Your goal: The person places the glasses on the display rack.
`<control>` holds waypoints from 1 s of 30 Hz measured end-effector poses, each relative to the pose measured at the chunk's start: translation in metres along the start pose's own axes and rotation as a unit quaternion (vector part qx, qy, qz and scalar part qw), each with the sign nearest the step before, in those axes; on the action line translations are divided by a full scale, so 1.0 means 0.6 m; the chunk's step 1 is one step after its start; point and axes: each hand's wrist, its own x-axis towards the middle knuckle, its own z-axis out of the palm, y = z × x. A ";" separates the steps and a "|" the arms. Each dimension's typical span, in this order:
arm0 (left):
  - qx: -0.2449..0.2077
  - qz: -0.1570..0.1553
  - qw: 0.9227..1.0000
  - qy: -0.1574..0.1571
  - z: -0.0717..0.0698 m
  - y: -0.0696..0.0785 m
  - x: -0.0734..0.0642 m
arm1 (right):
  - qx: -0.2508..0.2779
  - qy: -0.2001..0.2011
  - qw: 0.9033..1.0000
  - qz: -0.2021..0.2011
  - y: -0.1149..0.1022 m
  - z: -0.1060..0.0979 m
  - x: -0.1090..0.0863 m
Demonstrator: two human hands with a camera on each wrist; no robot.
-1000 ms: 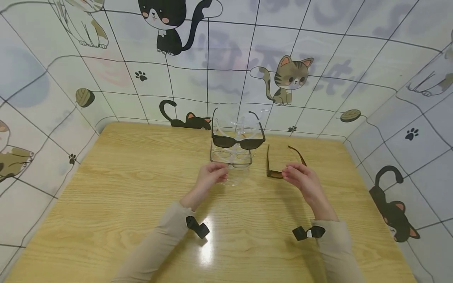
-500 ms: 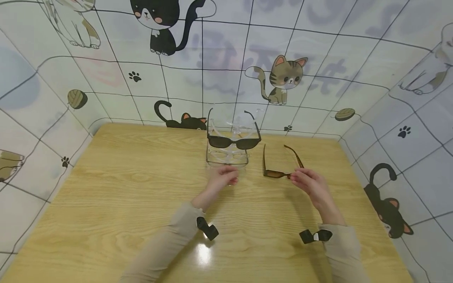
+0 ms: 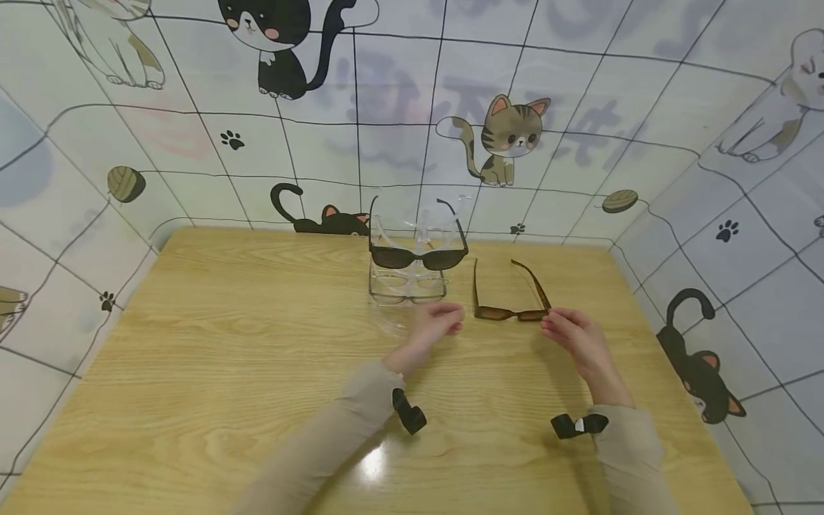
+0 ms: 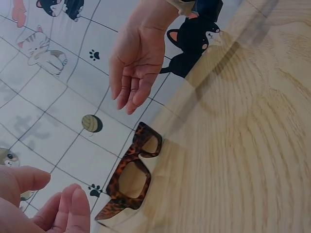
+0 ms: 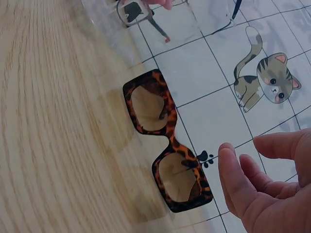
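Note:
A pair of tortoiseshell sunglasses (image 3: 496,314) stands on the table with its temples unfolded toward the back wall. Its brown lenses (image 5: 177,179) face the person. Close to the right end of its front is my right hand (image 3: 579,340); the right wrist view shows this hand (image 5: 267,194) apart from the frame, thumb and fingers spread with nothing between them. My left hand (image 3: 433,327) hovers left of the sunglasses, in front of the clear stand. In the left wrist view its fingers (image 4: 77,208) are loosely bent and hold nothing.
A clear glasses stand (image 3: 421,232) is at the back middle, bearing black sunglasses (image 3: 390,258) on top and thin-framed eyeglasses (image 3: 408,299) below. A cat-patterned wall covering (image 3: 399,143) borders the wooden table (image 3: 257,343) at the back and sides.
My left hand has moved right, from the stand's front toward the tortoiseshell sunglasses. My right hand has shifted right along the frame to its right end. The view has turned slightly right.

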 end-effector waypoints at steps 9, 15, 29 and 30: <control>0.042 0.003 0.998 0.036 0.037 -0.028 0.029 | -0.032 0.058 0.998 0.010 0.012 -0.020 0.013; 0.088 -0.013 0.995 0.048 0.047 -0.038 0.047 | -0.055 0.092 0.994 0.013 0.016 -0.033 0.024; 0.150 -0.026 0.982 0.109 0.066 -0.042 0.065 | -0.032 0.089 0.995 0.037 0.067 -0.077 0.097; 0.154 -0.026 0.981 0.111 0.068 -0.041 0.065 | -0.025 0.093 0.994 0.041 0.067 -0.077 0.100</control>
